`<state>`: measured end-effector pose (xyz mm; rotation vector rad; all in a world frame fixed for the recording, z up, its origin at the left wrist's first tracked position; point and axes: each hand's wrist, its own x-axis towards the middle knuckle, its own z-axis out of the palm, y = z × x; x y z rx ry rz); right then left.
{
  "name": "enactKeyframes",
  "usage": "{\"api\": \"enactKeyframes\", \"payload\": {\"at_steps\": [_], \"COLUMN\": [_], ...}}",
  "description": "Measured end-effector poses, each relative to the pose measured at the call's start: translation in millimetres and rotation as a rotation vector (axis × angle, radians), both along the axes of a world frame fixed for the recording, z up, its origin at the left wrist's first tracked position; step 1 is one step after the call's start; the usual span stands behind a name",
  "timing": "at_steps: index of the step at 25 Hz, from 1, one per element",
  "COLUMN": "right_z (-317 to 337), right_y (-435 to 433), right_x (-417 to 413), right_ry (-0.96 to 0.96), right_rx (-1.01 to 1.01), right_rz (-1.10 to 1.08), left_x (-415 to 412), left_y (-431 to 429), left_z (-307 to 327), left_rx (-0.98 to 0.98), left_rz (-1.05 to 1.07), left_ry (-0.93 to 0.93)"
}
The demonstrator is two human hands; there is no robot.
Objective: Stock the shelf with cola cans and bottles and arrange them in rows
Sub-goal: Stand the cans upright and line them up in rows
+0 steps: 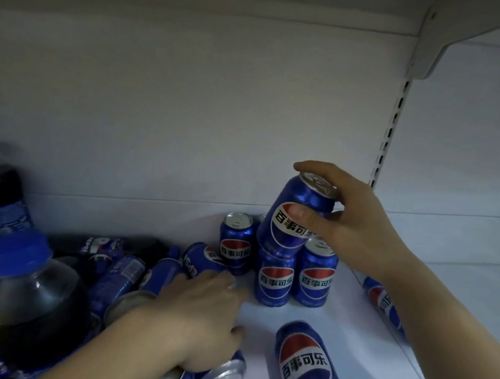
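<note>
**Tilted can over the back-corner cluster**

Head view: your right hand [359, 230] grips a cola can [288, 225] from above. Your thumb is on the label and your fingers curl over the rim, so the can hangs tilted with its top leaning toward one o'clock. Its base sits just over the front standing can [274, 281]. A second upright can [315, 274] stands at that one's three o'clock and a third [235, 243] at ten o'clock, all near the back wall of the shelf [351, 325]. I judge the top grip lets you lower the can among tight neighbours.

Your left hand [203, 318], at seven o'clock of the cluster, lies with fingers stretched over the heap of toppled cans [120, 277]. It pinches nothing and is probably steadying them or reaching for the next one. A loose can [308, 373] lies at six o'clock, and a bottle [33, 298] stands far out at eight o'clock.
</note>
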<state>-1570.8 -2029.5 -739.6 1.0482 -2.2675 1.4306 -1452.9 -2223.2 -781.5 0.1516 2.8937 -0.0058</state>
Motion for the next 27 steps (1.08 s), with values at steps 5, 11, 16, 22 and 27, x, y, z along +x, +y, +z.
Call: {"api": "enactKeyframes", "payload": {"at_steps": [5,11,16,22,27], "right_z": [2,-12,-29,-34,-41], "right_y": [-19,-46,-60,-62,-68], "right_x": [-7,-9,-10,-15,-16], "right_ry": [0.063,0.138,0.154,0.158,0.190], "right_rx": [0.014,0.172,0.349,0.389,0.475], "right_rz": [-0.007,-0.006,0.033,0.029,0.051], "left_x": [-24,-15,-9,-10,-10], "left_y": [4,-5,-11,-14,-17], "left_z": [12,0,-2,-5,-20], "left_rx": [-0.051,-0.075,-0.017,-0.043,-0.110], "left_rz": [-0.013,0.065,0.081,0.091,0.115], "left_ry": [-0.265,-0.163,-0.141,-0.116,-0.006]}}
